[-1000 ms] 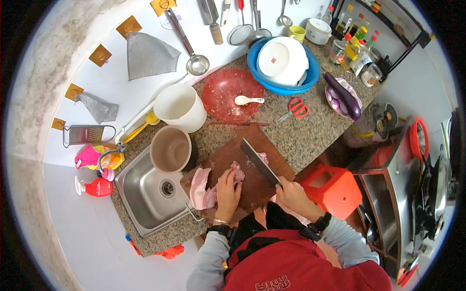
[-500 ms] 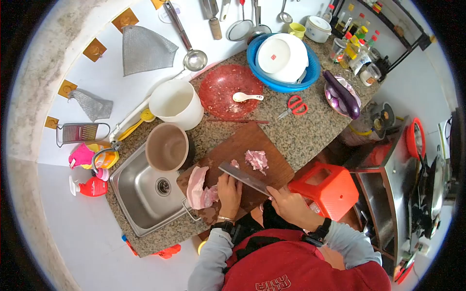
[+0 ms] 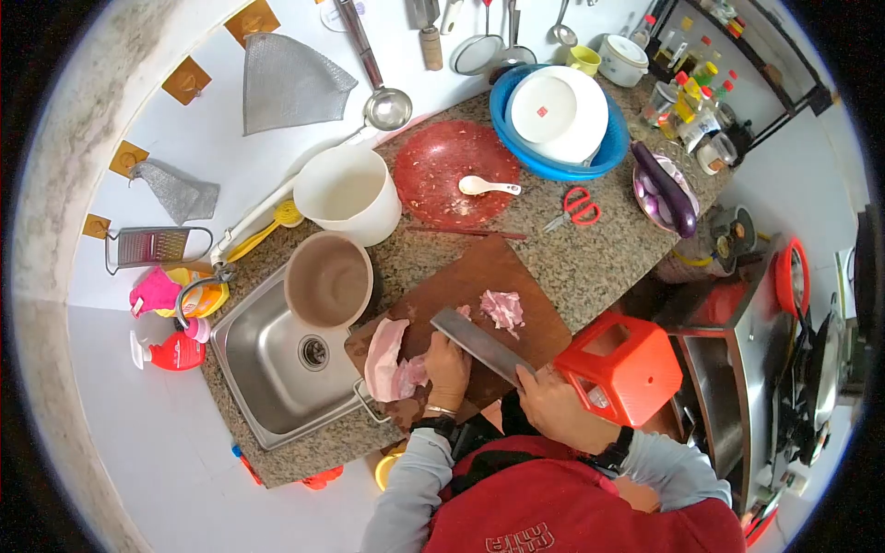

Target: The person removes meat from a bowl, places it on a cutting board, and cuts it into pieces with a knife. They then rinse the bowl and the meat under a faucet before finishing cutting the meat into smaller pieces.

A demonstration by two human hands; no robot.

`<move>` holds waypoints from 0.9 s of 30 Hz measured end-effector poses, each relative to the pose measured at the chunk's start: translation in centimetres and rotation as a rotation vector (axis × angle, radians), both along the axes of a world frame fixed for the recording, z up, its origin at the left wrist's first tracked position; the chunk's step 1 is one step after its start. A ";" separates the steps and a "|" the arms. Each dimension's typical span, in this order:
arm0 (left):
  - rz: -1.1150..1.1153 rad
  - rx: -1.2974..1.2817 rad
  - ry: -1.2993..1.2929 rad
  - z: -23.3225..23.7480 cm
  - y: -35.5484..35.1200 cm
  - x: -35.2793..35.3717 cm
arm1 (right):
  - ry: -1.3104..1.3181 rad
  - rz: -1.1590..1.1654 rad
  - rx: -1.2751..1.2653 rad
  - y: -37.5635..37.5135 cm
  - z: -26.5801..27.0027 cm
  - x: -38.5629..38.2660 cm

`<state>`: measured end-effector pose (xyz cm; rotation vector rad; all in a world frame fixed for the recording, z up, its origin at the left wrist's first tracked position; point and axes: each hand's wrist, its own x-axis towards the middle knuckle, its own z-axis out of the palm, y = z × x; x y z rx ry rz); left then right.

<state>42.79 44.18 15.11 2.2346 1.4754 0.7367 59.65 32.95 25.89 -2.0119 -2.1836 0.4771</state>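
A wooden cutting board (image 3: 516, 267) lies on the granite counter beside the sink. My right hand (image 3: 555, 404) is closed round the handle of a cleaver (image 3: 479, 343), whose blade points up and to the left over the board. Against the blade's left side, my left hand (image 3: 447, 370) presses down with curled fingers on a piece of meat, mostly hidden beneath them. A long slab of pale pink meat (image 3: 385, 359) rests left of that hand. Beyond the blade lies a small pile of cut meat (image 3: 502, 311).
Left of the board are a metal sink (image 3: 277, 387), a brown pot (image 3: 328, 281) and a white bucket (image 3: 346, 194). Behind it are a red tray (image 3: 433, 175), red scissors (image 3: 581, 206) and a blue basin (image 3: 599, 168). An eggplant (image 3: 664, 189) lies farther right, above a red stool (image 3: 645, 369).
The whole view has shifted slightly, moving most things rightward. The cleaver blade now shows more of its flat side. Both hands keep nearly the same places on the board.
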 end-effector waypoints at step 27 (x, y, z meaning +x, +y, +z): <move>-0.167 0.003 -0.068 2.7 -0.8 -1.2 | 0.337 -0.223 -0.187 4.3 -1.0 -0.4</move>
